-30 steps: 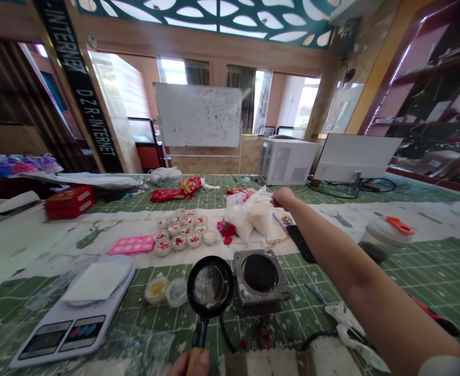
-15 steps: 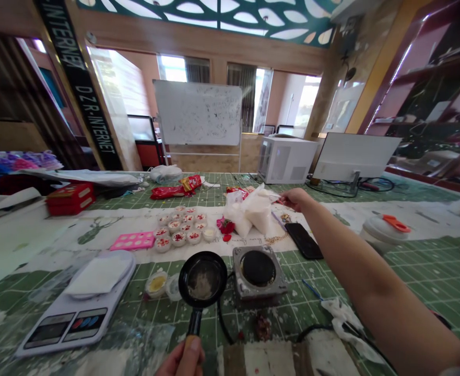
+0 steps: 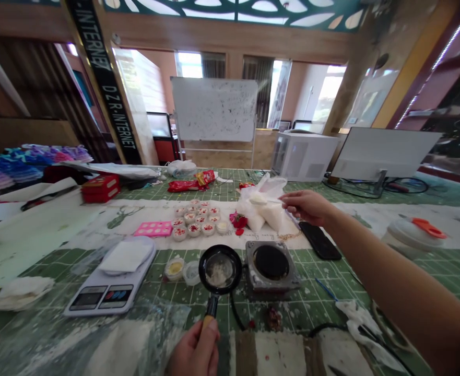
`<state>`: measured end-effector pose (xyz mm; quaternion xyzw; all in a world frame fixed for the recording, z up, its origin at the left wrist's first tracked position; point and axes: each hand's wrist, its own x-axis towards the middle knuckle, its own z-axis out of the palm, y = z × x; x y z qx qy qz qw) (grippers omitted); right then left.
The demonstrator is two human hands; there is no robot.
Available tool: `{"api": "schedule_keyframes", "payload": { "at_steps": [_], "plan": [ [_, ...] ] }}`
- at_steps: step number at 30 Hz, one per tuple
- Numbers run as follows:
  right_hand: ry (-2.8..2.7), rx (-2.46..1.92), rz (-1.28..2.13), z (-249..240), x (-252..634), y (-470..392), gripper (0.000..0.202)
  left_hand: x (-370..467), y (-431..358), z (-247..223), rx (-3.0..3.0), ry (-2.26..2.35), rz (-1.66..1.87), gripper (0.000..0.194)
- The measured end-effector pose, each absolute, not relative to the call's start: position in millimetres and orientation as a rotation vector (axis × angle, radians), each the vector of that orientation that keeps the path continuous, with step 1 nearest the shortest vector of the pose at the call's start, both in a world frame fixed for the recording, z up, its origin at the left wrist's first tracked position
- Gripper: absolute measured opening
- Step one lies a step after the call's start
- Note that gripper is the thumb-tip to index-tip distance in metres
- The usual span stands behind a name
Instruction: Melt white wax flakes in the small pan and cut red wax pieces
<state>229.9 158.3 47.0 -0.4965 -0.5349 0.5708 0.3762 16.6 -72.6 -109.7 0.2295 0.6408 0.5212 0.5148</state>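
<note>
My left hand (image 3: 199,344) grips the yellowish handle of a small black frying pan (image 3: 234,261), held over the table. A pale, cloudy patch covers part of the pan's bottom. Beside the pan stands a small electric hot plate (image 3: 271,263) with a black round top. My right hand (image 3: 302,205) pinches the thin handle of a spoon (image 3: 258,199), which carries a white heap. Under the spoon are open clear plastic bags of white granules (image 3: 272,216). A red flower (image 3: 238,220) lies left of the bags, and a black phone (image 3: 319,241) lies below my right hand.
Several small cups with white filling and red bits (image 3: 194,230) stand near a pink mold (image 3: 153,229). A kitchen scale (image 3: 114,284) lies left, near a cup with yellow content (image 3: 174,268). A lidded container (image 3: 412,235) stands right; a monitor (image 3: 386,152) is behind.
My right hand has come up from the bags, and a spoon with a white heap now shows. The pan is still in my left hand. The view has turned left.
</note>
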Motion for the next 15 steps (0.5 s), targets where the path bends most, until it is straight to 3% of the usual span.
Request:
{"api": "schedule_keyframes", "payload": {
  "at_steps": [6,10,12,15],
  "plan": [
    [-1.610,-1.219,1.648,24.7,190.6,112.2,0.007,13.5,-77.8,-100.4,0.495,1.396,1.251,0.036],
    [-1.926,-1.246,1.544,9.6,173.0,93.0,0.010,13.3,-79.7,-93.6,0.478,1.365,1.278,0.032],
    [-2.149,-1.291,1.351,4.9,167.9,84.0,0.015,13.7,-80.0,-93.6,0.462,1.362,1.297,0.034],
    [-2.547,-1.194,0.696,0.0,164.9,69.8,0.021,13.4,-80.8,-95.1,0.441,1.358,1.306,0.037]
  ]
}}
